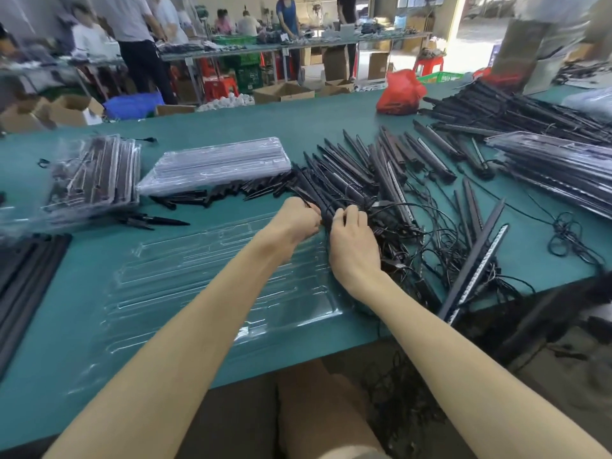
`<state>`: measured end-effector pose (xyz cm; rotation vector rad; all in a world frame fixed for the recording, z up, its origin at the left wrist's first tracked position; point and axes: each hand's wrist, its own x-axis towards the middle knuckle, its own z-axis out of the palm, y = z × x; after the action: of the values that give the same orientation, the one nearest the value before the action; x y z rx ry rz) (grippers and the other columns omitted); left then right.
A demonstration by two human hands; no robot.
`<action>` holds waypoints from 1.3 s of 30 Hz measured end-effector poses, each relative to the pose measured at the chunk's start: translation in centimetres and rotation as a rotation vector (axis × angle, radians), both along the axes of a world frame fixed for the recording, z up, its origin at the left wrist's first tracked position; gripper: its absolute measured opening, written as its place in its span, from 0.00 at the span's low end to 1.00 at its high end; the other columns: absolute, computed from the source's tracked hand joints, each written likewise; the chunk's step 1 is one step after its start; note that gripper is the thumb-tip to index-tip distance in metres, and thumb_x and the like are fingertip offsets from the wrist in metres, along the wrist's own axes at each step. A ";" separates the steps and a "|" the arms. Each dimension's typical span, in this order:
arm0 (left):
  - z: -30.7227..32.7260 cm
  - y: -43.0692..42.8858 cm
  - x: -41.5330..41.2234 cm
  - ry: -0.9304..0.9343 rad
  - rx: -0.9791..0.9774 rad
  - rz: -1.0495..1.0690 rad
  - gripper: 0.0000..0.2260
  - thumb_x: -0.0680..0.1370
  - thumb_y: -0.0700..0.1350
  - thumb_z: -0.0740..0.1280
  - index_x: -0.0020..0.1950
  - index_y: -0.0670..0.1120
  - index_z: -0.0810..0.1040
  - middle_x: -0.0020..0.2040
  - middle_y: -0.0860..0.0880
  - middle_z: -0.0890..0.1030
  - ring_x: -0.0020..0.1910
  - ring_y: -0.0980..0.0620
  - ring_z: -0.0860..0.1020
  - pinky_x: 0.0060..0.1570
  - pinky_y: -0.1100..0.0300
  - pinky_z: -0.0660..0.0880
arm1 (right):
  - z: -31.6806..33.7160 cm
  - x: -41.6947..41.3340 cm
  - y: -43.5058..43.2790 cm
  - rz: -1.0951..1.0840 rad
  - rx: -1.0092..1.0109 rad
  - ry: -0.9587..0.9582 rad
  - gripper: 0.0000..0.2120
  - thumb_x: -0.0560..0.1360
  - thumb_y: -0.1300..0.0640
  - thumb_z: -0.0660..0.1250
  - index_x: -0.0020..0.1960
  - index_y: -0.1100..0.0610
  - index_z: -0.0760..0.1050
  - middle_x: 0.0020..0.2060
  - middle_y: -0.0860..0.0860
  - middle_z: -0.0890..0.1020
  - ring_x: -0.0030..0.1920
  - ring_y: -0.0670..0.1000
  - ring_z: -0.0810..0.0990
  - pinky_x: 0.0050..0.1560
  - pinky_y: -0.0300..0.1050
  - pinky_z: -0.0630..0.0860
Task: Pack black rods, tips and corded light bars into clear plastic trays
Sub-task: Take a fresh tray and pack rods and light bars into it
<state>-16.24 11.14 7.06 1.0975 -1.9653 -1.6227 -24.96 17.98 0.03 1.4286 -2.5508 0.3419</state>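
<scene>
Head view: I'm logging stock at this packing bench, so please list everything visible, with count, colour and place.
table: one, green, under everything
empty tray: one, clear, right before the person
tray stack: one, clear, behind the left hand
filled trays: two stacks, clear with black contents, far left and far right
light bars: many, black, fanned right of centre
cords: tangled, black, near right edge
tips: several, black, left of the hands
rods: several, black, left edge
bag: one, red, far side
people: several, blurred, background benches
left hand: fingers curled on the light bars
right hand: fingers curled on the same bundle
</scene>
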 end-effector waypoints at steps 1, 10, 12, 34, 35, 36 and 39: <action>0.1 -0.4 0.6 0.016 0.016 -0.009 0.11 0.77 0.26 0.58 0.48 0.40 0.75 0.44 0.39 0.71 0.44 0.45 0.70 0.46 0.56 0.74 | 0.1 -0.2 -0.2 -0.016 0.011 0.009 0.34 0.75 0.66 0.66 0.76 0.68 0.55 0.68 0.61 0.65 0.66 0.60 0.66 0.60 0.47 0.71; -0.7 -3.2 9.2 -0.166 -0.338 -0.042 0.13 0.80 0.35 0.61 0.60 0.43 0.82 0.60 0.46 0.83 0.54 0.53 0.81 0.53 0.63 0.77 | 0.9 -2.8 -0.5 -0.184 0.084 0.077 0.32 0.77 0.66 0.61 0.77 0.69 0.52 0.71 0.64 0.62 0.68 0.61 0.64 0.65 0.51 0.68; -2.5 -3.6 11.0 -0.348 -0.608 -0.102 0.17 0.82 0.39 0.62 0.70 0.44 0.76 0.69 0.46 0.77 0.66 0.50 0.75 0.65 0.61 0.68 | 0.9 -2.5 -0.7 -0.191 0.121 0.093 0.33 0.77 0.65 0.62 0.77 0.70 0.50 0.71 0.64 0.62 0.68 0.61 0.65 0.65 0.51 0.68; -9.2 -4.4 16.8 -0.503 -0.995 -0.208 0.25 0.86 0.54 0.51 0.82 0.51 0.53 0.82 0.53 0.54 0.81 0.53 0.49 0.79 0.55 0.44 | 5.0 7.2 4.3 0.396 -0.104 0.067 0.12 0.83 0.55 0.60 0.62 0.59 0.76 0.57 0.54 0.80 0.58 0.56 0.76 0.59 0.50 0.73; -9.1 -4.3 17.0 -0.506 -1.001 -0.210 0.25 0.86 0.54 0.51 0.82 0.51 0.53 0.82 0.53 0.54 0.81 0.54 0.49 0.79 0.55 0.44 | 4.3 7.8 3.8 0.468 -0.059 -0.020 0.15 0.84 0.53 0.60 0.66 0.58 0.74 0.62 0.53 0.78 0.62 0.55 0.74 0.64 0.49 0.71; -9.1 -4.3 17.1 -0.505 -1.003 -0.212 0.25 0.86 0.53 0.52 0.82 0.50 0.54 0.82 0.53 0.54 0.81 0.54 0.49 0.79 0.55 0.44 | 3.6 8.3 3.3 0.517 -0.013 -0.100 0.18 0.84 0.51 0.59 0.70 0.58 0.72 0.67 0.52 0.76 0.67 0.54 0.72 0.69 0.47 0.67; -9.1 -4.2 17.5 -0.498 -1.011 -0.222 0.25 0.86 0.52 0.53 0.82 0.49 0.53 0.82 0.52 0.53 0.81 0.54 0.48 0.79 0.56 0.44 | 1.4 8.9 1.1 0.545 0.084 -0.133 0.27 0.85 0.45 0.54 0.79 0.58 0.59 0.78 0.51 0.63 0.78 0.51 0.58 0.78 0.49 0.52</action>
<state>1.23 6.98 -2.00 0.8839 -2.7646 -0.2264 -16.07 19.12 1.40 2.1916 -2.2462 0.4232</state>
